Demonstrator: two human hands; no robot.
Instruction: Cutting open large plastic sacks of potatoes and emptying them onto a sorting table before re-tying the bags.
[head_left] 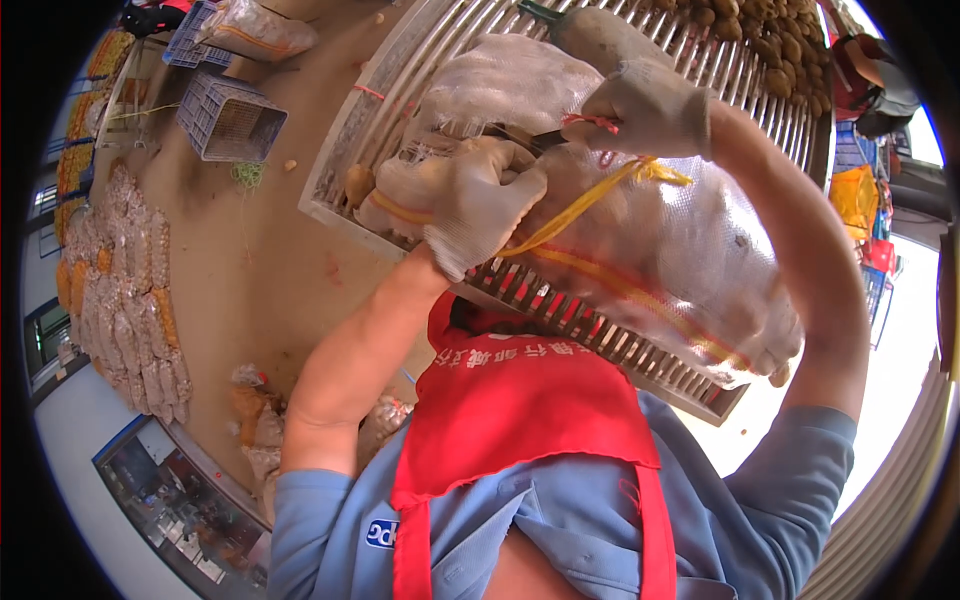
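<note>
My left hand (483,200), in a pale knit glove, has its fingers closed at the gathered plastic of a see-through mesh sack (680,255). The sack lies bulging with round produce on a slatted metal table, with an orange stripe along its side. My gloved right hand (645,108) is closed around a dark, blade-like tool (547,140) pointing toward the left hand; red cord (592,122) shows at its fingers. A yellow strap (580,208) runs over the sack between the hands. A second filled sack (500,85) lies just beyond. The left fingertips are partly hidden.
The slatted metal table (345,150) carries loose brown potatoes (790,55) at its far right and a grey-green rounded object (605,38) beyond my right hand. A blue crate (232,115) lies on the floor to the left, near stacked filled sacks (130,290).
</note>
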